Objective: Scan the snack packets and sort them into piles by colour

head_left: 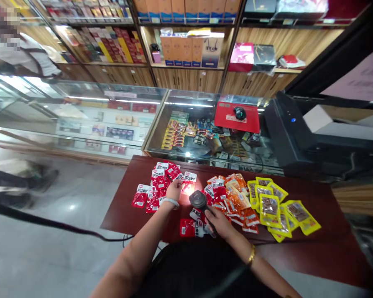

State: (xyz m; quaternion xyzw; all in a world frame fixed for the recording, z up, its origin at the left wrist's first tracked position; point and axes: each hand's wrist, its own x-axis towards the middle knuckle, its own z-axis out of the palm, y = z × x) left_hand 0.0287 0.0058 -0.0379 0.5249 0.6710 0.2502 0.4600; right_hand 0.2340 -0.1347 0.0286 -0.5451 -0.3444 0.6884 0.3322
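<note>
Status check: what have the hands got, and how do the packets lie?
Right hand grips scanner, aimed at lit red packet. Left hand touches that packet. Red, orange and yellow packets spread on table. Nothing between scanner and packet.

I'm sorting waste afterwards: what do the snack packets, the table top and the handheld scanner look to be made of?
Red snack packets and yellow snack packets: likely glossy plastic film, flat and shiny, the yellow with clear windows. Table top: dark red-brown, smooth, probably varnished wood or laminate. Scanner in the right hand: dark matte, probably moulded plastic. The left hand rests on a red packet.
</note>
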